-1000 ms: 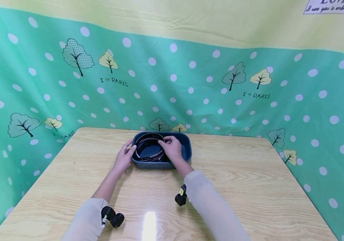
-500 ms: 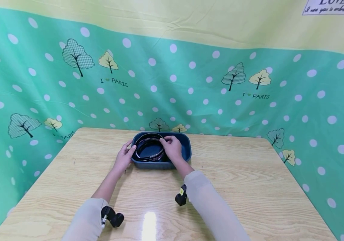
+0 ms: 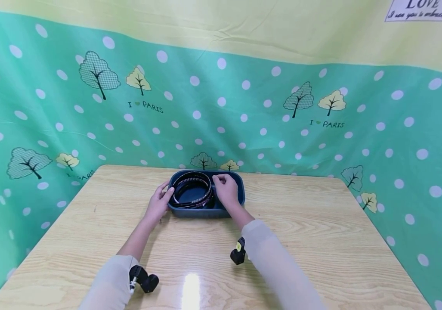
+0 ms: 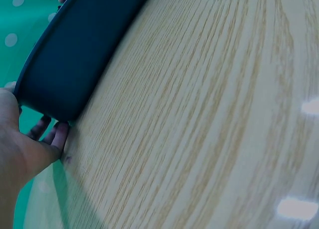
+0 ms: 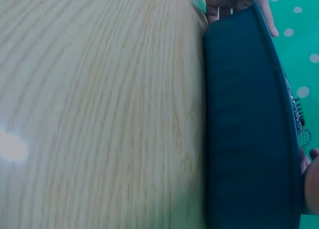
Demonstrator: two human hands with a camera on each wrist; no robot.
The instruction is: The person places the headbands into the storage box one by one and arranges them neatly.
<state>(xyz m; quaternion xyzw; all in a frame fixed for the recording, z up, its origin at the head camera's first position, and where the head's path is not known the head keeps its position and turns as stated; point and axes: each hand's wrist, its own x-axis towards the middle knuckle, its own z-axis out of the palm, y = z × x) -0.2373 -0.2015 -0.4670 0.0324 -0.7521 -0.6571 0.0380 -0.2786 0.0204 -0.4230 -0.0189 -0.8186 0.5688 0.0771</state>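
A dark blue oblong bin [image 3: 195, 213] stands at the back of the table. In its left part lie several black hoop-shaped headbands [image 3: 201, 202], one with a row of teeth, some with glittery trim. My left hand [image 3: 159, 200] holds the bin's left end, thumb at the rim and fingers against the outer wall. The left wrist view shows that hand [image 4: 25, 154] with fingertips low by the bin's base. Over the right part of the bin is my right hand [image 3: 226, 189], fingers bent, just right of the headbands, with nothing visible in its grasp.
The wooden table [image 3: 321, 241] extends around the bin on both sides and in front. Behind it hangs a green and yellow curtain [image 3: 244, 107] with dots and trees. A small black camera sits on each wrist, the left one [image 3: 143, 279] near the front.
My right hand has let go of the headbands' right edge and shifted slightly right, over the bin's right part. The left hand keeps its hold on the bin.
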